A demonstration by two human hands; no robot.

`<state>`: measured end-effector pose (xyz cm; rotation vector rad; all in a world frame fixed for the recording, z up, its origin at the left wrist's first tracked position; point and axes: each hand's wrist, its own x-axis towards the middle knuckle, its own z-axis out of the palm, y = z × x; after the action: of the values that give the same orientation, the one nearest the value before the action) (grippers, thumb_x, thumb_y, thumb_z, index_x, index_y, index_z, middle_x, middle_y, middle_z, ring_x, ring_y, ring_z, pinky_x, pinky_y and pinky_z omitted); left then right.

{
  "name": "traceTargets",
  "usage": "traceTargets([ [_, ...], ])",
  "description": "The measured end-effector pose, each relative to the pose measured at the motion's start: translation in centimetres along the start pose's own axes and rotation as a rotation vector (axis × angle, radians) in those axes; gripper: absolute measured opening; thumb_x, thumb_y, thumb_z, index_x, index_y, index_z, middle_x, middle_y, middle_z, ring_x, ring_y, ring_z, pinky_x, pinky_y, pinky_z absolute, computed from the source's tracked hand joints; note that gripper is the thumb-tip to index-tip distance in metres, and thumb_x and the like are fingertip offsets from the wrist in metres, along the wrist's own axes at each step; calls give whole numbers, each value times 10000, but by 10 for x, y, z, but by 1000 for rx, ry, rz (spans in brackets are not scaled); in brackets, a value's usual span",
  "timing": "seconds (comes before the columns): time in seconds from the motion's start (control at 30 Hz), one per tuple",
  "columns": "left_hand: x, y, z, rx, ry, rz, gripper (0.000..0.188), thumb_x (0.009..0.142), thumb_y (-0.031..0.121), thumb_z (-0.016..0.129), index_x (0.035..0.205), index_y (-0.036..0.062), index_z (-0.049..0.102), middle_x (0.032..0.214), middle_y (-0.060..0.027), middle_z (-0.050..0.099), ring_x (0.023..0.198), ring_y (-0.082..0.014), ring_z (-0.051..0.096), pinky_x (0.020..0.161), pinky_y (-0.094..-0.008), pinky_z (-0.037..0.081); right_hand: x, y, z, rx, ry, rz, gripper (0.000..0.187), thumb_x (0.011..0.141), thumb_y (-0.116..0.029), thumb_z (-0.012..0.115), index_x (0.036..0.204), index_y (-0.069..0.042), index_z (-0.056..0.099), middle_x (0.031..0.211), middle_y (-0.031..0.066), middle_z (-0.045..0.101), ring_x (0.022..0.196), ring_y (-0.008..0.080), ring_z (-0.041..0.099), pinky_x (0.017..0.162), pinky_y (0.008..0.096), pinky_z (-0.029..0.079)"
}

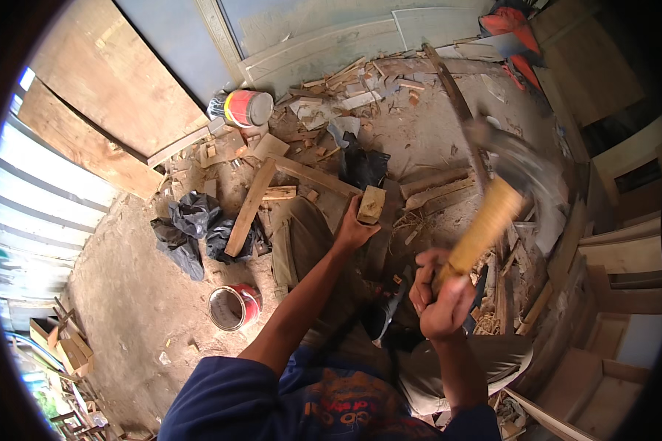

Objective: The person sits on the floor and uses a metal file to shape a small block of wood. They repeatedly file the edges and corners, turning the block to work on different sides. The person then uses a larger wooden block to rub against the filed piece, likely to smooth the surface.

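My left hand point(354, 229) is closed around a squared piece of wood point(373, 204) between my knees, its pale end facing up. How far the piece reaches down is hidden by my hand. To the right, my closed right hand point(443, 295) grips the yellow wooden handle point(485, 224) of a striking tool. Its curved metal head point(526, 158) is raised, apart from the wood and smeared by motion, so I cannot tell whether it is a hammer or an adze. Next to my left hand a long wooden strip point(312, 175) and a black plastic scrap point(364, 163) lie on the floor.
Black plastic bags point(187, 228) and an open red can point(235, 306) are on the left. A paint bucket point(248, 108) lies tipped over near the wall panels. Offcuts and shavings litter the floor. A long dark batten point(456, 103) extends behind the tool; wooden frames point(625, 257) stand at right.
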<state>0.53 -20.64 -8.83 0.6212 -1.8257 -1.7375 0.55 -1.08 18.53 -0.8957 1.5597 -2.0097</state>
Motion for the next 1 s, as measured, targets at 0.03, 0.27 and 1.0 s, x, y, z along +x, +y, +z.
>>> traceTargets([
  [0.03,-1,1,3,-2,-12,10,797,708,45,841,1393,52,435,1296,-154,583,1233,-278,578,1010,-392,467,-2,12,-4,2,-37,-111,469,1072,-443,410,1072,11,529,711,7,471,495,86,386,439,237,327],
  [0.27,4,-11,2,-17,-32,71,807,709,26,859,1386,40,419,1303,-146,580,1240,-244,562,1012,-377,462,-28,69,-30,-510,-114,513,388,1087,-367,438,905,-44,553,617,38,481,571,182,521,571,333,436],
  [1.0,4,-10,-6,8,-45,-2,803,702,31,855,1384,36,431,1297,-153,578,1233,-258,571,1017,-382,463,22,-28,-9,231,125,46,542,1079,-541,346,913,-50,503,618,-15,471,496,92,421,461,236,325],
])
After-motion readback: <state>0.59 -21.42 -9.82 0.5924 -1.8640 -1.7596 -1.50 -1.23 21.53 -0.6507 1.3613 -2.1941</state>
